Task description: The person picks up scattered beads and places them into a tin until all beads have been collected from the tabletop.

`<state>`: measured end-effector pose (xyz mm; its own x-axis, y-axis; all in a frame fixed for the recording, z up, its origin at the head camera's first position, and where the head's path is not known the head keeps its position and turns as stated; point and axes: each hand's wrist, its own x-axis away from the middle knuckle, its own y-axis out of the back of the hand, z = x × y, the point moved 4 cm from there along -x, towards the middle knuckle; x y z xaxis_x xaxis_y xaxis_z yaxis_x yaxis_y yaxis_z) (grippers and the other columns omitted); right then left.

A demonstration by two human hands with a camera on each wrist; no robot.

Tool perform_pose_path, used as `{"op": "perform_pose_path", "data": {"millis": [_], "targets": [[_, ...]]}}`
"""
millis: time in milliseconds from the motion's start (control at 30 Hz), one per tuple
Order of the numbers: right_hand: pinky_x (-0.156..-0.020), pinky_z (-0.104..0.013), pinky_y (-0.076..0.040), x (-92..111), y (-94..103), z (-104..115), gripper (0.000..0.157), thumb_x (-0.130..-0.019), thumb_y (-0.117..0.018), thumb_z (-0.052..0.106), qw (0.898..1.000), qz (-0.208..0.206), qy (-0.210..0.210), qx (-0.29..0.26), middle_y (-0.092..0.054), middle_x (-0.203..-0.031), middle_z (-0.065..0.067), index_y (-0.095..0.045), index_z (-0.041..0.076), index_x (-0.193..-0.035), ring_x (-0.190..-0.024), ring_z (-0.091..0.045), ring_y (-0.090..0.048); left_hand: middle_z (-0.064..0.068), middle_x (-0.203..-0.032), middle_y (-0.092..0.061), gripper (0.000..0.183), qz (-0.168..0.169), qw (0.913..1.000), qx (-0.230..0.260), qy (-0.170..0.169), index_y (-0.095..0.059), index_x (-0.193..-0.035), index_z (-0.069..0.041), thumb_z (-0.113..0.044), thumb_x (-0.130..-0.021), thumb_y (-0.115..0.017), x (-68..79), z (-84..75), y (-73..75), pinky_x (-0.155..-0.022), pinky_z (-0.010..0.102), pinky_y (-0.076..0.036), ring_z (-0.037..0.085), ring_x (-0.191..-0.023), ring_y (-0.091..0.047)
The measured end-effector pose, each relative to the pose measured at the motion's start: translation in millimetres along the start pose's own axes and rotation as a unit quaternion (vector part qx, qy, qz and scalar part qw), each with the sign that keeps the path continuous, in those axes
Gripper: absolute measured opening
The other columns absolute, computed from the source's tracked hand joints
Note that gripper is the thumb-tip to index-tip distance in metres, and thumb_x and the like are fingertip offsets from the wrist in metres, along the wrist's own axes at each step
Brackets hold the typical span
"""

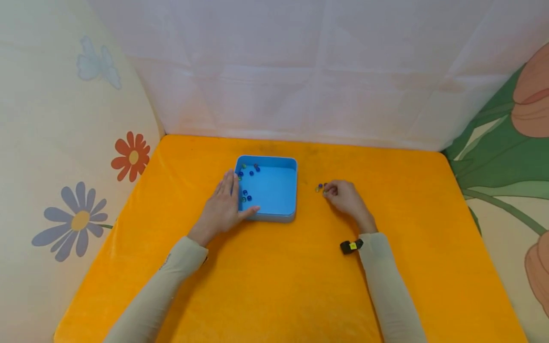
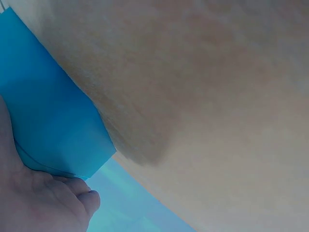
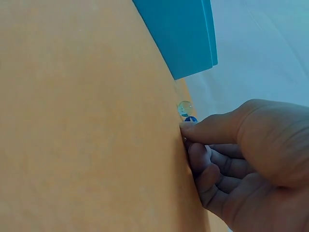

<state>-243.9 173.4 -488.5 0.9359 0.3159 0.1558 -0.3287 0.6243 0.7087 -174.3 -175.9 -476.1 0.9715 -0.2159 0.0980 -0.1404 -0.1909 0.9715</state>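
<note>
A square blue box (image 1: 274, 217) stands on the table with several glass marbles (image 1: 249, 197) inside, mostly along its left side. My left hand (image 1: 220, 208) rests against the box's left wall, fingers straight, its thumb lying across the near rim. In the left wrist view the left hand (image 2: 53, 200) lies against the blue box (image 2: 58, 106). To the right of the box, my right hand (image 1: 346, 197) pinches at a marble on the cloth with thumb and fingertips. Beside those fingertips lie a dark blue marble (image 1: 320, 186) and a clear marble (image 3: 185, 108).
An orange cloth (image 1: 274, 276) covers the table. A white curtain (image 1: 274, 71) hangs behind it, with flower-patterned panels (image 1: 64, 143) at the left and right. A black strap (image 1: 350, 246) is at the right wrist.
</note>
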Motion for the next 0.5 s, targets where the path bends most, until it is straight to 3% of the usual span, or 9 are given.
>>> {"op": "perform_pose_path", "data": {"millis": [500], "targets": [[-0.076,-0.036,-0.053,2.0,2.2,6.9,0.019,-0.106,-0.064,0.016,1.0,-0.006,0.024,0.006,-0.073,-0.099,-0.014,-0.074,0.002,-0.114,-0.08,-0.023,-0.06,0.025,-0.177,-0.002,0.12,0.001,1.0,0.003,-0.002,-0.006,-0.166,0.007,-0.076,-0.094,-0.055,0.2,-1.2,1.5,-0.134,0.053,-0.014,0.042,-0.166,-0.008]]}}
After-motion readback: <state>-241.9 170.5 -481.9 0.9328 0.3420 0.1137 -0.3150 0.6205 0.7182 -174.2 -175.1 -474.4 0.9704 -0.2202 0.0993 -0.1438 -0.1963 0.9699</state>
